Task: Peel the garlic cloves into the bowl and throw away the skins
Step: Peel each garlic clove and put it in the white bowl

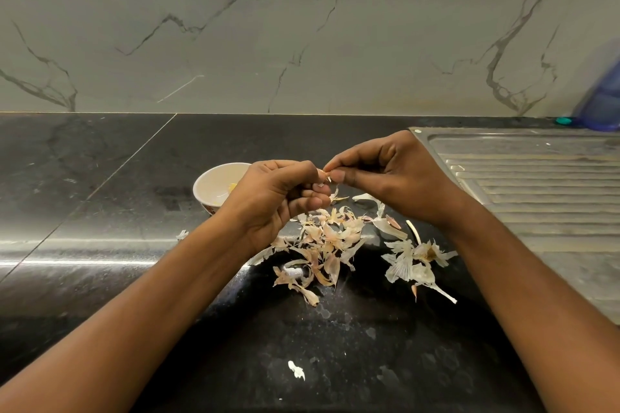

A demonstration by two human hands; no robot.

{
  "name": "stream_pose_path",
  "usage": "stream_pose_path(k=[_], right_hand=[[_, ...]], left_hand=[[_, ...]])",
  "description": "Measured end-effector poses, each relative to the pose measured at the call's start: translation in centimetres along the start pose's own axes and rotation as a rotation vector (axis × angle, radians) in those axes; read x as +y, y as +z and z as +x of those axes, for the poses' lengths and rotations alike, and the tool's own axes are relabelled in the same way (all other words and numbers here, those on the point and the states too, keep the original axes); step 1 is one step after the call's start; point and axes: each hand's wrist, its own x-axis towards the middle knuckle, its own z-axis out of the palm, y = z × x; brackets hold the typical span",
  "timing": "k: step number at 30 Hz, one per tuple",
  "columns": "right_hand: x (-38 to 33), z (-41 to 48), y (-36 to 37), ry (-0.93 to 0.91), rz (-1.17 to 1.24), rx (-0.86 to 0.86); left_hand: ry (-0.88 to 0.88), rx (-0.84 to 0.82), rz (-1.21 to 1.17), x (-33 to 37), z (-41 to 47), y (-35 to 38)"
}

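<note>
Left hand (278,198) curls round a small pale garlic clove (321,174) mid-frame; my right hand (385,171) pinches its tip, above thin dry peeled skins (322,245).

marble wall (302,27), black counter (100,178), steel drainboard (536,184)

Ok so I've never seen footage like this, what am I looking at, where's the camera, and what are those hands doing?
There is no machine here: these are a person's two bare hands, filmed by one wide-angle camera worn on the head, looking forward and down. The left hand grips a garlic clove, mostly hidden in its grip, and the right hand pinches its skin at the tip. On the dark countertop below lies a pile of skins. A white bowl sits behind the left hand with something pale yellow inside, probably a peeled clove. The ribbed metal drainboard is to the right.
</note>
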Motion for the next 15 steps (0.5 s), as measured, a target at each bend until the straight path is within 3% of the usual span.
stream_pose_path(k=[8, 15], right_hand=[[-0.28, 0.05, 0.28, -0.062, 0.005, 0.048], [0.11, 0.12, -0.51, 0.051, 0.097, 0.003]], left_hand=[[-0.086, 0.035, -0.156, 0.12, -0.13, 0.31], [-0.081, -0.019, -0.145, 0.26, -0.1, 0.12]])
